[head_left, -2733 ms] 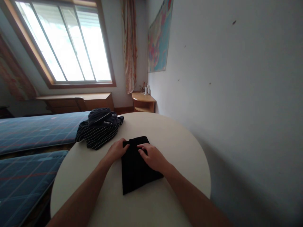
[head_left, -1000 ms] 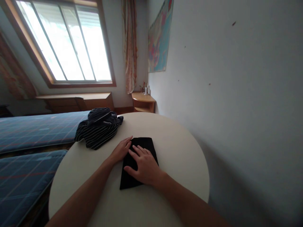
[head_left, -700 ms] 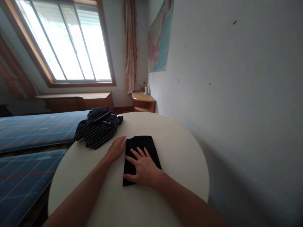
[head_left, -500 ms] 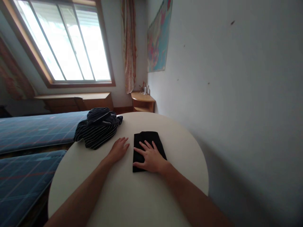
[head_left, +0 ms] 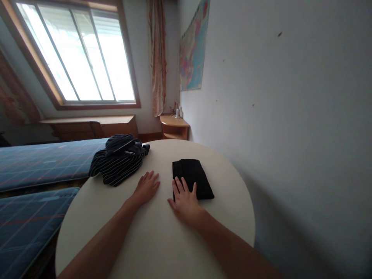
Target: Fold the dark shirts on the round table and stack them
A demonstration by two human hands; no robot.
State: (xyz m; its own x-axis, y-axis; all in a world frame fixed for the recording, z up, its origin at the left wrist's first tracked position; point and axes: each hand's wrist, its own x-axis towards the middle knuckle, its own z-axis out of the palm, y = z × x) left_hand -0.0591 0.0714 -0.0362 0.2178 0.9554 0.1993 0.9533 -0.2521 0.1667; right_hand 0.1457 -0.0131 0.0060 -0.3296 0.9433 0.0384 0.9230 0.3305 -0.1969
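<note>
A flat, folded black cloth, which looks like a garment [head_left: 197,176], lies on the round white table [head_left: 145,240]. My right hand [head_left: 186,201] rests on its near left corner with the fingers spread, hiding that corner. My left hand [head_left: 147,188] lies flat on the tabletop to the left of the cloth, apart from it, fingers loosely stretched and holding nothing. Beyond my left hand sits a rumpled pile of dark clothes [head_left: 122,161], partly with white stripes, at the table's left edge.
Mattresses with a blue check pattern [head_left: 49,159] lie to the left of the table. A white wall [head_left: 285,147] stands close on the right. Farther back are a wooden corner shelf [head_left: 174,122], a desk [head_left: 113,121] and a bright window [head_left: 84,58].
The folded black cloth has shifted right across the table and turned slightly. My right hand has slid toward its near left corner. The left hand stays nearly in place.
</note>
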